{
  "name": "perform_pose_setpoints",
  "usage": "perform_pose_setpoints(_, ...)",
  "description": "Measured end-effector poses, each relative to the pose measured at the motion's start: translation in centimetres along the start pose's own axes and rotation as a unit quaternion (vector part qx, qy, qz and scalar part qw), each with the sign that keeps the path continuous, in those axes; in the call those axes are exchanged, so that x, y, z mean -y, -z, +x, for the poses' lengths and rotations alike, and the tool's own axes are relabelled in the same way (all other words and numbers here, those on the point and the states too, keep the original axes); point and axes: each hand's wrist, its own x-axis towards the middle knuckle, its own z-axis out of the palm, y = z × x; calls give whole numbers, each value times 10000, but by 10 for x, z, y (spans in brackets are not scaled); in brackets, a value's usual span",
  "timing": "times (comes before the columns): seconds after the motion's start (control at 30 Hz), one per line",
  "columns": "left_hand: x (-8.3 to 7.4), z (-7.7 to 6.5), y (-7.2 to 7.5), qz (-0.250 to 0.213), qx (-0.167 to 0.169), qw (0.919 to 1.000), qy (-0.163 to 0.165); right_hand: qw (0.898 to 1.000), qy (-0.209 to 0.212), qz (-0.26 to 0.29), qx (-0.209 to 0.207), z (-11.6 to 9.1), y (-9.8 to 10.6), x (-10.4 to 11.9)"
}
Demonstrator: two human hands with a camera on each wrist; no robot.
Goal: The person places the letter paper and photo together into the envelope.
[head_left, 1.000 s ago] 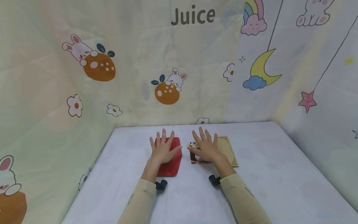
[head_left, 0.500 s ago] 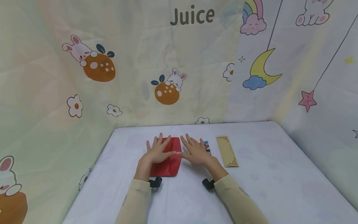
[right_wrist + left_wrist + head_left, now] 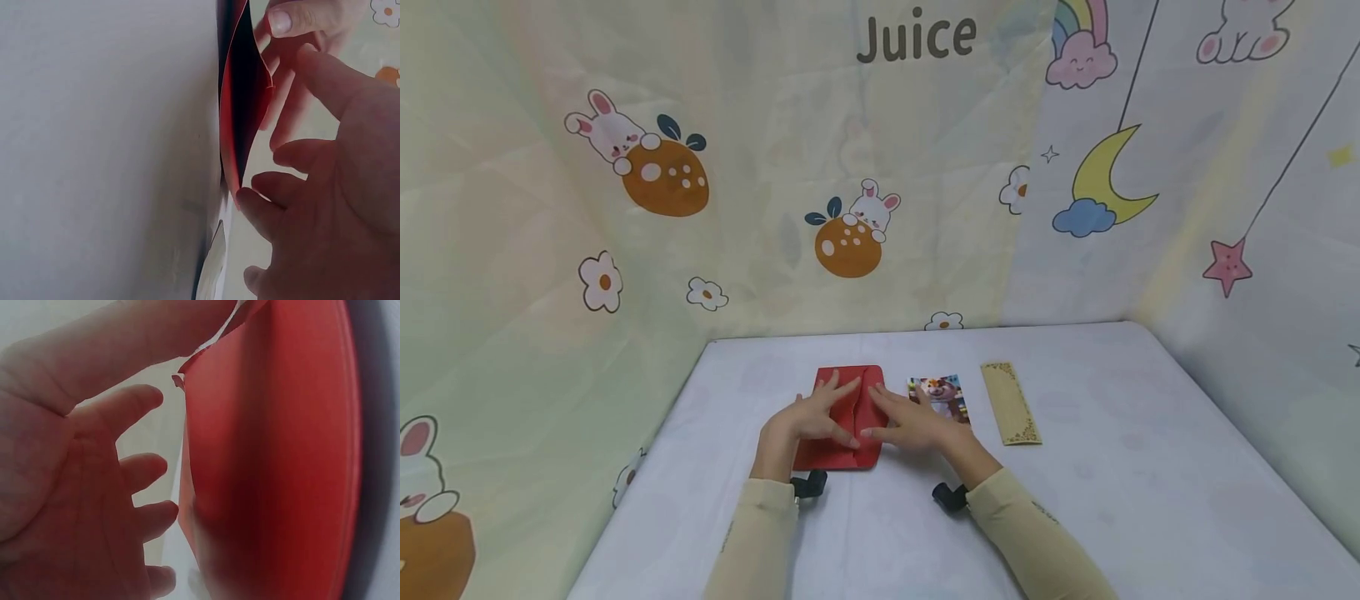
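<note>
Fingers of left hand (image 3: 805, 419) and right hand (image 3: 912, 422) relaxed, resting flat on red envelope (image 3: 840, 450)

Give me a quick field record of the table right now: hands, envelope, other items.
left hand: fingers on the red envelope, left part
right hand: fingers on the envelope's right edge
envelope: on the white table, flap side partly lifted in the wrist views
picture card: flat, right of the envelope
gold bookmark: flat, right of the card
</note>
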Motion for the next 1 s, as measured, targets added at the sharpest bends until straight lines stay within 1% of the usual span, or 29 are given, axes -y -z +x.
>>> perform_pose_setpoints(0.1,2,0,0,-32,111,9999,119,9999,29,47,131,0,-1,0)
perform_pose_setpoints(0.23,5,-2,0,-151,242,9994,204,9995,100,-69,290,-1,-2,0)
perform_pose_setpoints(0.33,6,-2,0,-158,255,9993,223,9990,158,-197,371,-1,-3,1)
perform_pose_setpoints(0.43,6,-2,-2,-80,244,9995,203,9987,165,-269,398,-1,-4,1)
perform_pose_setpoints(0.57,2,-1,-4,41,242,9997,60,9983,93,-408,396,-1,-6,2)
perform_pose_setpoints(0.67,0,0,-5,65,232,9997,56,9979,70,-532,370,-1,-6,2)
perform_pose_setpoints(0.77,-2,1,-6,126,233,9996,125,9976,56,-595,336,-2,-5,2)
perform_pose_setpoints(0.87,-5,2,-8,167,177,9996,174,9977,27,-596,314,-2,-3,3)
perform_pose_setpoints(1.0,-8,7,-12,193,-76,9997,106,9981,-40,-534,316,-2,-1,4)
